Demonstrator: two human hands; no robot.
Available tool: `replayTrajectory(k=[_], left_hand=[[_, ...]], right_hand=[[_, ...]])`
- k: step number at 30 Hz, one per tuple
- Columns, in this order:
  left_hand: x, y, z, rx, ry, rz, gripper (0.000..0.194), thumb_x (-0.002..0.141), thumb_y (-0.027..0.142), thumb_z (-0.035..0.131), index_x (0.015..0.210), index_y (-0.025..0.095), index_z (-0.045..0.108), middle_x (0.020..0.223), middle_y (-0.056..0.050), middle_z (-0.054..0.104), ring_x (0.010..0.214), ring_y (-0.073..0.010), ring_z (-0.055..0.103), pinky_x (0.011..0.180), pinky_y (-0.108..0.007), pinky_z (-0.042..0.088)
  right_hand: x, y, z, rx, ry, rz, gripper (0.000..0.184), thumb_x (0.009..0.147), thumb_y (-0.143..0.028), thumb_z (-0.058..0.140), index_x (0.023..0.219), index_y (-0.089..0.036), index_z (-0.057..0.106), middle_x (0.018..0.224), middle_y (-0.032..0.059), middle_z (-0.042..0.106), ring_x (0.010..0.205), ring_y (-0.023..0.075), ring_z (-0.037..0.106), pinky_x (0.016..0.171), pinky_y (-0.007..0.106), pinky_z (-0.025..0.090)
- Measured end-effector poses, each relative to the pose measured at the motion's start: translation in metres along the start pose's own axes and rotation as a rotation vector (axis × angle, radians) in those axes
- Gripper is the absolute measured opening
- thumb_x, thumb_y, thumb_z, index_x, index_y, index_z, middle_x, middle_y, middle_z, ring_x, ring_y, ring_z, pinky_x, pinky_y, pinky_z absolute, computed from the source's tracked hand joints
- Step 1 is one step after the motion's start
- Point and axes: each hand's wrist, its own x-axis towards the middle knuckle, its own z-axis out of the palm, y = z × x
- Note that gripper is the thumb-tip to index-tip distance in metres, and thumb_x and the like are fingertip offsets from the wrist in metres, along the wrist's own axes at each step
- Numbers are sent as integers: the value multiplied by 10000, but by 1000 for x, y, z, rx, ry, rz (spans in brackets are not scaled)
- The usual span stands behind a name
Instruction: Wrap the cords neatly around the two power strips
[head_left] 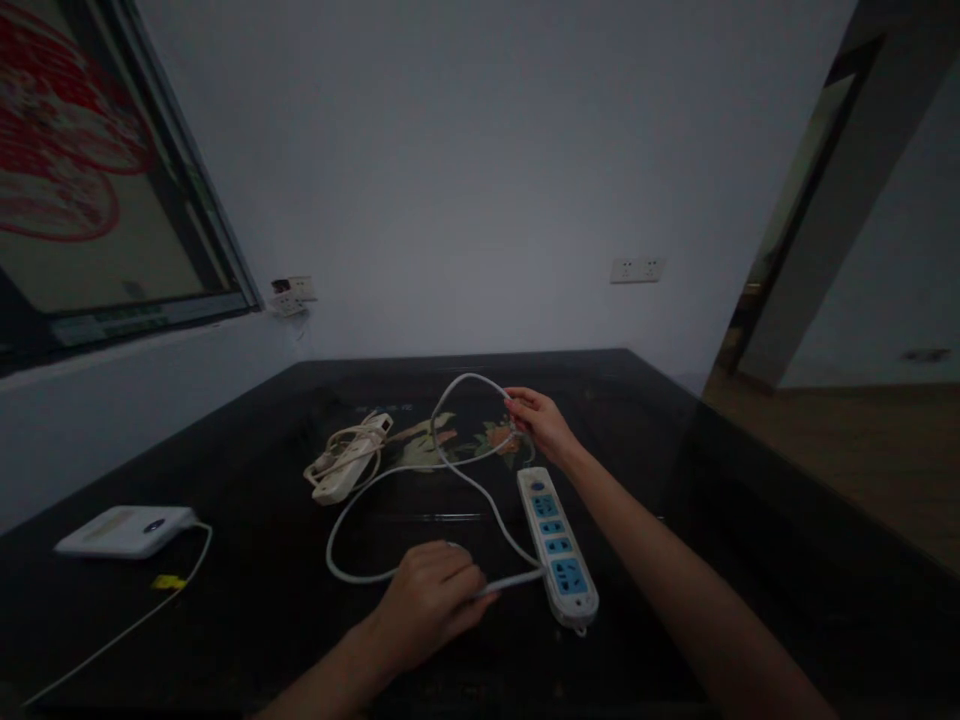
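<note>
A white power strip (pixel 558 547) with blue sockets lies on the dark table (pixel 247 610), its white cord (pixel 375 485) looping out to the left and back. My left hand (pixel 431 600) is closed around the cord close to where it enters the near end of the strip. My right hand (pixel 541 422) is farther back, fingers pinched on a raised loop of the same cord, above the strip's far end.
A second cream power strip (pixel 349 460) with its cord bundled lies at the back left. A flat white device (pixel 127 530) with a thin cable rests at the left edge. Wall sockets (pixel 637 269) sit on the back wall. A doorway opens to the right.
</note>
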Motion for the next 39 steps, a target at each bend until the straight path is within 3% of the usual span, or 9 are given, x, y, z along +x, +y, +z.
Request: replayTrajectory(k=[4,8,11,14,19,24,29,33,39], left_hand=[[1,-8,-12,-327,-17,-272,304,874,480,531,817,195,618,751,-46,632,706,-177,609,631,-278,467],[20,-54,-21,-244,489,-635,380,824,436,601,1127,223,515,1186,-99,518,1162,-259,497,983,-437,411],[43,-101,-8,-396,369,-675,530,807,453,604,1247,205,446,1326,-120,468,1259,-253,442,1037,-428,368],[65,-132,12,-526,190,-673,451,870,560,435,973,149,588,1016,-123,651,958,-234,621,868,-375,480],[91,-135,16,-453,173,-654,527,917,576,291,720,164,554,643,-49,591,636,-180,557,640,-297,456],[127,-130,-26,-307,179,-550,327,920,414,382,795,172,563,646,3,512,636,-151,465,641,-262,369],[153,-139,-82,-224,56,-412,264,845,385,493,696,171,537,586,41,435,583,-121,401,576,-234,298],[135,-150,-120,-266,-98,-479,325,876,437,408,736,173,536,531,59,356,489,-106,342,480,-215,258],[95,-154,-178,-292,-225,-655,392,842,519,463,658,174,475,530,60,356,465,-75,317,447,-190,246]], right_hand=[[12,-29,11,-7,-126,36,416,621,-401,753,937,-142,677,579,-56,514,472,59,382,450,209,264],[16,-57,22,-155,-280,29,286,693,-299,710,930,-139,705,562,-43,536,497,78,414,463,212,273],[15,-73,28,-273,-355,-27,209,757,-276,654,909,-146,713,558,-39,523,515,85,409,485,223,290],[16,-83,33,-349,-377,-73,189,766,-293,652,879,-152,709,596,-25,539,530,88,407,497,233,294],[23,-98,43,-642,-417,-177,217,789,-348,636,746,-142,686,586,-9,548,542,97,429,527,251,294],[27,-125,33,-750,-388,-304,348,826,-433,567,638,-146,621,520,-33,469,506,86,378,526,253,257],[23,-128,-15,-510,-94,-321,473,788,-616,553,640,-167,574,469,-72,339,456,76,288,466,244,190],[20,-105,-53,-196,168,-235,515,647,-674,680,614,-176,554,440,-86,312,412,61,246,413,235,148],[11,-66,-95,33,327,-212,500,559,-624,781,583,-180,553,452,-84,321,402,42,233,364,192,169]])
